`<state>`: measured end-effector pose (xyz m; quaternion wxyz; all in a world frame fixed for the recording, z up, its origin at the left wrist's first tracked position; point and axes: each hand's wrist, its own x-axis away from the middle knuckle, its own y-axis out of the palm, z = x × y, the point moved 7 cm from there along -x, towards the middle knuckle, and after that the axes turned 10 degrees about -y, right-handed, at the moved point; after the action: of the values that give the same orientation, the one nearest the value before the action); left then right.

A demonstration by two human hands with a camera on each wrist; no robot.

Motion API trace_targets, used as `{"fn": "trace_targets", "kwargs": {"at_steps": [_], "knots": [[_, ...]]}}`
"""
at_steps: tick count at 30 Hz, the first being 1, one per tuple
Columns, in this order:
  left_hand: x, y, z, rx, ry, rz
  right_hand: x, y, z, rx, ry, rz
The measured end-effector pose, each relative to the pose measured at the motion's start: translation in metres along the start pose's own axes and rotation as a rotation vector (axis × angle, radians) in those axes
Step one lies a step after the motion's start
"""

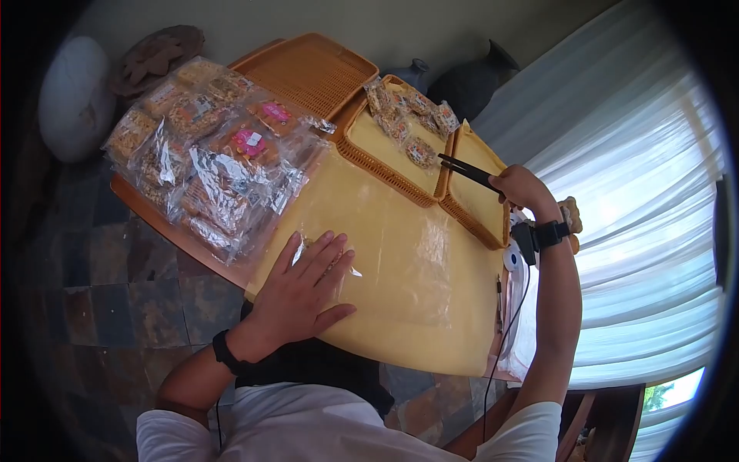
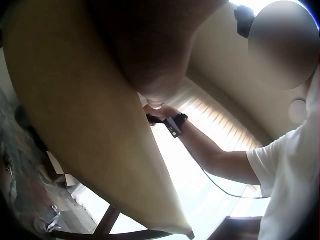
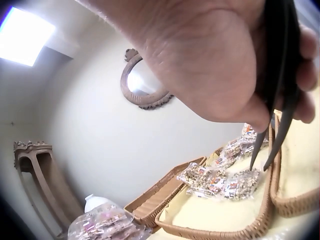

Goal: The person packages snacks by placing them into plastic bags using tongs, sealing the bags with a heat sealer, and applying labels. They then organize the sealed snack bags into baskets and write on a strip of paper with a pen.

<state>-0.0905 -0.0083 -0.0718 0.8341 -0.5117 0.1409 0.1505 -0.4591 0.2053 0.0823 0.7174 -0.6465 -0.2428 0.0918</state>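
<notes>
My right hand grips black tongs, whose tips are at a round wrapped snack in the middle wicker tray. In the right wrist view the tong tips stand slightly apart above the wrapped snacks; whether they touch one cannot be told. My left hand lies palm down, fingers spread, over a clear-wrapped piece on the yellow table cover. The hand hides most of that piece. Several more wrapped snacks lie at the back of the middle tray.
Bagged snacks are heaped at the table's left. An orange-brown basket stands behind. A lined wicker tray sits at the right, beside white rolls. Dark vases and a white curtain are beyond the table.
</notes>
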Motion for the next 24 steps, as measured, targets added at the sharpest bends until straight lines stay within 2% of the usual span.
{"fn": "trace_targets", "kwargs": {"at_steps": [3,6,8,9,11,13,15,19,24], "knots": [[0.000,0.000,0.001,0.012,-0.003,-0.001,0.003,0.006,-0.014,0.056,0.014,-0.052],[0.000,-0.002,-0.001,0.018,-0.016,0.015,-0.008,0.015,-0.016,0.093,-0.045,-0.073],[0.001,-0.001,-0.002,0.007,-0.015,0.021,-0.010,0.028,-0.002,-0.118,-0.023,-0.068],[0.001,0.000,-0.002,0.007,-0.028,0.026,-0.011,0.033,0.002,-0.111,-0.034,-0.072],[0.002,0.000,-0.002,0.003,-0.014,0.030,-0.008,0.052,0.009,-0.503,-0.041,-0.084],[0.002,-0.001,-0.002,0.013,-0.017,0.023,-0.015,0.070,0.019,-0.613,-0.020,-0.096],[0.001,-0.002,-0.001,0.020,-0.017,0.017,-0.024,0.092,0.019,-0.909,-0.041,-0.222],[0.001,-0.003,-0.003,0.027,-0.026,0.014,-0.030,0.102,0.013,-1.107,-0.063,-0.322],[0.001,-0.001,-0.002,0.031,-0.041,0.039,-0.041,0.104,0.006,-1.032,-0.033,-0.298]]}}
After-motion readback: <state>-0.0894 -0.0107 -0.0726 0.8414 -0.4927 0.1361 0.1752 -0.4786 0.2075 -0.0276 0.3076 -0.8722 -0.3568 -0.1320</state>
